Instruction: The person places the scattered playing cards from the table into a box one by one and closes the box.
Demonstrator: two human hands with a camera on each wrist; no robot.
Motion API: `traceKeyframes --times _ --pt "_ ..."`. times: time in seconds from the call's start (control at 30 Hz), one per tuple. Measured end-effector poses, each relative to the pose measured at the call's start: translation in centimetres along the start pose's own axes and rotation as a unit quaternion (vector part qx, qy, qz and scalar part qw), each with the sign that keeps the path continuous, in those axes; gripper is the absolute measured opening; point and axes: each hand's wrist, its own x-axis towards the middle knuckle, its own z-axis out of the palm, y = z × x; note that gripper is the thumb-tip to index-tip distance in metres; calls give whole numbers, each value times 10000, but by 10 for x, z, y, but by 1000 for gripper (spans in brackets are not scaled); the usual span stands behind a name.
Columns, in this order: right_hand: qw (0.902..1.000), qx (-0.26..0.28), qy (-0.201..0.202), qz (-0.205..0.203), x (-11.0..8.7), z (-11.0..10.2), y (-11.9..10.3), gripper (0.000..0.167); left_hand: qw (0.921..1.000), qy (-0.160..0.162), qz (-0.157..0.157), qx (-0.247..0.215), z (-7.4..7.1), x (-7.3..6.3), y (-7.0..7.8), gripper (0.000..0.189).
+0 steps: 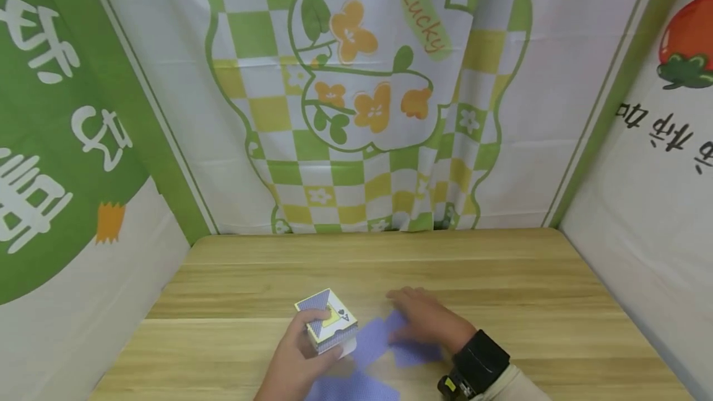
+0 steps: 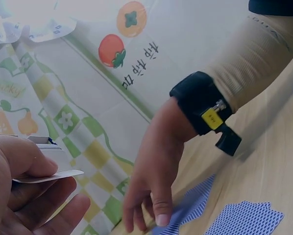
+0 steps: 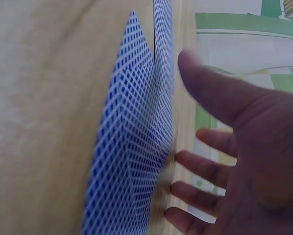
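Note:
My left hand (image 1: 301,346) grips a playing card box (image 1: 341,327) with a blue, yellow and white face and an ace mark, the thumb lying over its top. In the left wrist view the box's white side (image 2: 56,157) and a thin white flap (image 2: 68,174) show by the thumb. Blue-and-white patterned playing cards (image 1: 370,344) lie face down on the table to the right of the box. Over the right-hand cards (image 1: 418,354) hovers my right hand (image 1: 427,320), its fingers spread and relaxed, holding nothing. The right wrist view shows its palm beside overlapping cards (image 3: 132,127).
More blue-backed cards (image 1: 353,388) lie at the near edge of the view. The wooden table (image 1: 250,283) is bordered by patterned cloth hangings (image 1: 356,190) at the back and on both sides. A black band (image 1: 481,361) with a small device sits on the right wrist.

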Motion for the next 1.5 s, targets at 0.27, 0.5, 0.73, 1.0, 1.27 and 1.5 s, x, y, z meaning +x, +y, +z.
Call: traceKeyframes --times 0.27,0.5,0.73,1.0,1.27,1.5 --pt "9972 -401 -458 -445 18 2 -11 84 9996 -73 272 -48 1 -1 2 56" --pt "9909 -842 -798 -689 24 9 -33 67 9998 -146 103 -9 -1 -2 0 59" --pt "9856 -1089 -1160 -568 22 8 -57 42 9993 -254 -85 -254 -3 -3 -1 61" --pt "9660 -1994 -1367 -920 12 12 -65 44 9995 -246 -159 135 -5 -4 1 62" --pt "9753 -1591 -1391 -637 -3 13 -60 62 9993 -238 -210 221 -5 -3 1 62" --pt "9866 -1095 -1089 -519 -17 13 -51 72 9993 -294 -216 93 -3 -3 2 61"
